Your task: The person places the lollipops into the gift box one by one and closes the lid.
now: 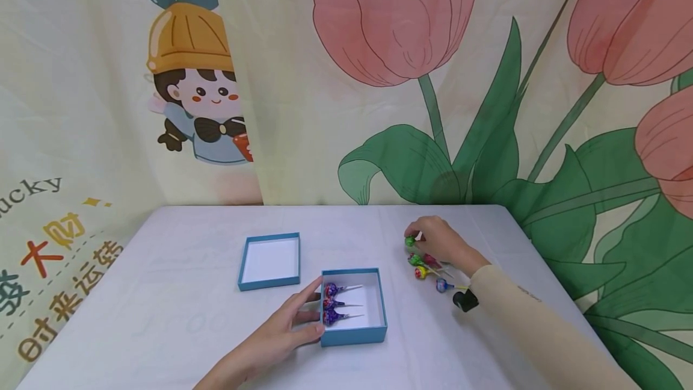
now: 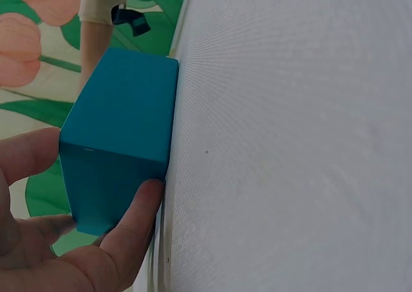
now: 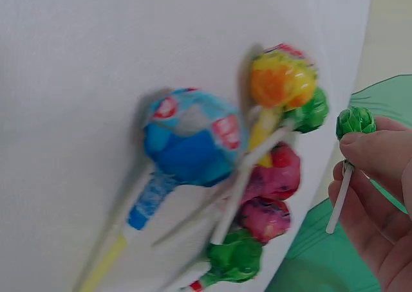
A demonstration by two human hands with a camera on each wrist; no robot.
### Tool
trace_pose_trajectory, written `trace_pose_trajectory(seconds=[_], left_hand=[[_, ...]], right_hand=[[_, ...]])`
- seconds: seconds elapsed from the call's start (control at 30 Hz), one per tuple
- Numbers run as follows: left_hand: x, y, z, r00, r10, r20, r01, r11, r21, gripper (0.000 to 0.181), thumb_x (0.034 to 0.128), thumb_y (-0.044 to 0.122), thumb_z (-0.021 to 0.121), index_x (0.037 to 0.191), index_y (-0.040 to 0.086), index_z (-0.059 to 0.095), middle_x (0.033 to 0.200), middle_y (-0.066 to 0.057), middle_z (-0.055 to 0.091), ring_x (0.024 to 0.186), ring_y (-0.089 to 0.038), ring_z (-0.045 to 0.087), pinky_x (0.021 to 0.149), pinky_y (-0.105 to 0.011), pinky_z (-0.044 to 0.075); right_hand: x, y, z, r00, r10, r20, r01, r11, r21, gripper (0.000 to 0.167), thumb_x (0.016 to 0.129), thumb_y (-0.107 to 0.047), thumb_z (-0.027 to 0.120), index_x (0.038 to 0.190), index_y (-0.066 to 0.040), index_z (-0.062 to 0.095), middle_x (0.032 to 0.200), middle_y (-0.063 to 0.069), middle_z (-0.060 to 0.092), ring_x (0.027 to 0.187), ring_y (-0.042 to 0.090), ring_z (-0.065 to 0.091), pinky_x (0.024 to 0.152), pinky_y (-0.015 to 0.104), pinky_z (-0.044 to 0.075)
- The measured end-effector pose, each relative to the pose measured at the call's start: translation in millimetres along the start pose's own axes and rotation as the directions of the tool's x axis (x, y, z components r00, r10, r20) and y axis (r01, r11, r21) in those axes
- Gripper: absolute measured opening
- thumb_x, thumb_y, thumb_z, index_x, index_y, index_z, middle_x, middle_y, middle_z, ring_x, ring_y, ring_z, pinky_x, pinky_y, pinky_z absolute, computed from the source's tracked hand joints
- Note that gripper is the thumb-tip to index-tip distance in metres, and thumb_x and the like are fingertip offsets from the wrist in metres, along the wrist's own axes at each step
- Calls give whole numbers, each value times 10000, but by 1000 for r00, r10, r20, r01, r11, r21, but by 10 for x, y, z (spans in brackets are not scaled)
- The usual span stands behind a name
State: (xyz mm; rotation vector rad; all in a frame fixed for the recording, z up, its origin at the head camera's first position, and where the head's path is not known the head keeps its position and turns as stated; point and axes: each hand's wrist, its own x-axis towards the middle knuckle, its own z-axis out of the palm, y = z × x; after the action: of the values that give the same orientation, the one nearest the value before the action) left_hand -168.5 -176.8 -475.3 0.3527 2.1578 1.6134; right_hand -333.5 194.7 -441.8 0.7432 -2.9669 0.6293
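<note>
A blue box (image 1: pixel 353 336) with a white inside stands on the table, and three purple-wrapped lollipops (image 1: pixel 331 316) lie in it with their sticks pointing right. Against the box's left side rests my left hand (image 1: pixel 278 333), its fingers and thumb spread over the outer wall. Over at the right, my right hand (image 1: pixel 444 242) pinches a green lollipop (image 3: pixel 356 121) just under its head, white stick hanging down. Below that hand lies a loose group: a yellow lollipop (image 3: pixel 283 80), green ones (image 3: pixel 235 256), red-pink ones (image 3: pixel 265 220) and a blue lollipop (image 3: pixel 193 137) with a yellow stick.
A shallow blue-edged lid (image 1: pixel 269 286) lies inside-up behind the box to the left. White cloth covers the table (image 1: pixel 178 306). Behind it hangs a backdrop (image 1: pixel 292 107) printed with tulips and a cartoon child. A black band (image 1: pixel 465 301) is on the right wrist.
</note>
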Motion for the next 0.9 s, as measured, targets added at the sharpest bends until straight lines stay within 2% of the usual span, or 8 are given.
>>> trace_pose_trajectory(seconds=[0.13, 0.23, 0.43, 0.7, 0.9], left_hand=[[-4, 0, -1, 1000, 2, 2, -2, 1000, 4, 851, 1052, 320, 692, 1722, 259, 171, 1691, -252, 267, 1437, -455, 473, 1100, -640, 474], [-6, 8, -1, 1000, -2, 3, 2, 1000, 6, 850, 1053, 330, 690, 1722, 259, 170, 1693, -252, 262, 1439, -458, 470, 1105, -647, 467], [5, -3, -3, 1000, -5, 6, 5, 1000, 4, 850, 1055, 329, 688, 1723, 260, 166, 1694, -254, 260, 1439, -457, 470, 1104, -651, 466], [13, -14, -5, 1000, -8, 2, 8, 1000, 2, 848, 1054, 321, 691, 1722, 266, 172, 1691, -253, 267, 1436, -461, 470, 1103, -657, 465], [9, 3, -1, 1000, -10, 2, 10, 1000, 2, 847, 1053, 322, 691, 1722, 262, 175, 1692, -255, 266, 1437, -466, 469, 1100, -666, 462]], right_hand=[[-13, -95, -50, 1000, -18, -1, 18, 1000, -4, 272, 924, 39, 791, 1177, -62, 796, 1056, -3, 766, 1014, 208, 713, 895, 331, 622], [-35, -181, -70, 1000, -18, -1, 18, 1000, -3, 261, 924, 21, 799, 1159, -94, 803, 1035, -35, 757, 970, 150, 696, 858, 287, 618], [-117, -396, -118, 996, -86, -14, 86, 996, 28, 260, 918, 24, 800, 1144, -104, 804, 1028, -39, 757, 864, 104, 679, 767, 232, 600], [-239, -659, -120, 982, -187, -16, 187, 977, 102, 258, 921, 18, 805, 1145, -109, 801, 1025, -37, 747, 819, 85, 676, 725, 190, 576], [-288, -809, -109, 964, -267, -20, 267, 955, 127, 261, 925, 13, 805, 1156, -107, 790, 1044, -26, 763, 831, 96, 687, 722, 186, 584]])
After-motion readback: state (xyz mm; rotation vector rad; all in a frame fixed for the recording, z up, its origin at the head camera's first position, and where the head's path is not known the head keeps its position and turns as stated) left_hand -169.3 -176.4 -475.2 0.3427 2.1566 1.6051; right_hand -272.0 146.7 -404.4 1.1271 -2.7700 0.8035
